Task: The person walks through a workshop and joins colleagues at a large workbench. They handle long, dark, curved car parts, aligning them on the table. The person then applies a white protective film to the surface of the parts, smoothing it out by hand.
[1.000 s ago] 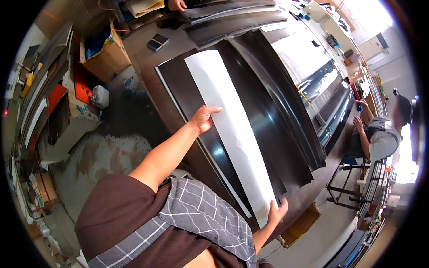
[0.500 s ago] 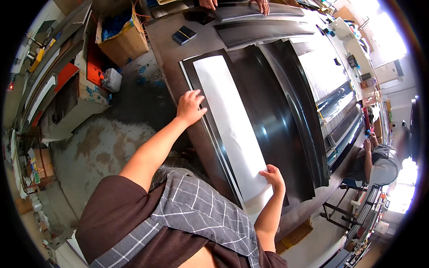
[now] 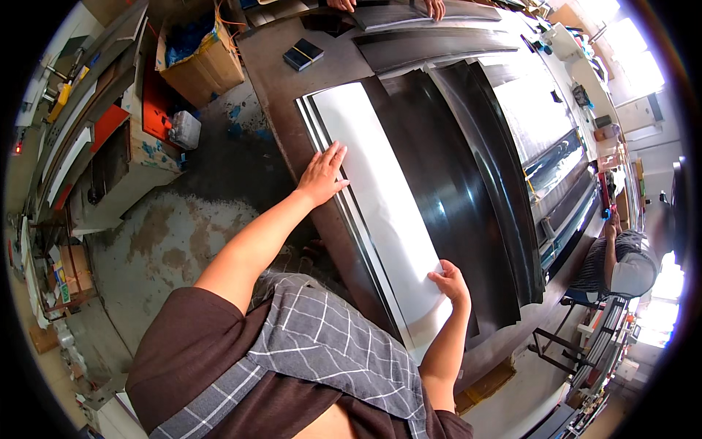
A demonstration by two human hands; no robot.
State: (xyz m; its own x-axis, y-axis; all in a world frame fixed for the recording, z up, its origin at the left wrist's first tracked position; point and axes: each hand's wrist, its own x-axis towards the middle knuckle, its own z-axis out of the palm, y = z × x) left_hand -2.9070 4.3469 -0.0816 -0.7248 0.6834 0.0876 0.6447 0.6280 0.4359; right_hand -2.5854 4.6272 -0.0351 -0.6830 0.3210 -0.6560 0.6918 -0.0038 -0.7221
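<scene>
A long white sheet lies lengthwise over dark, glossy sheets on the table. My left hand rests at the white sheet's left edge, its fingers stretched out and holding nothing. At the lower right edge of that sheet, my right hand grips it between thumb and fingers. Other pale and dark edges show in layers just left of the white sheet. My right forearm hides part of its near end.
A small dark banded bundle sits near the table's far left. Another person's hands touch dark strips at the far edge. A second person works at the right. A cardboard box stands on the floor, far left.
The white sheet has shifted left, covering the dark margin that showed on its left side. My left hand has come down and right onto its edge; my right hand still grips it.
</scene>
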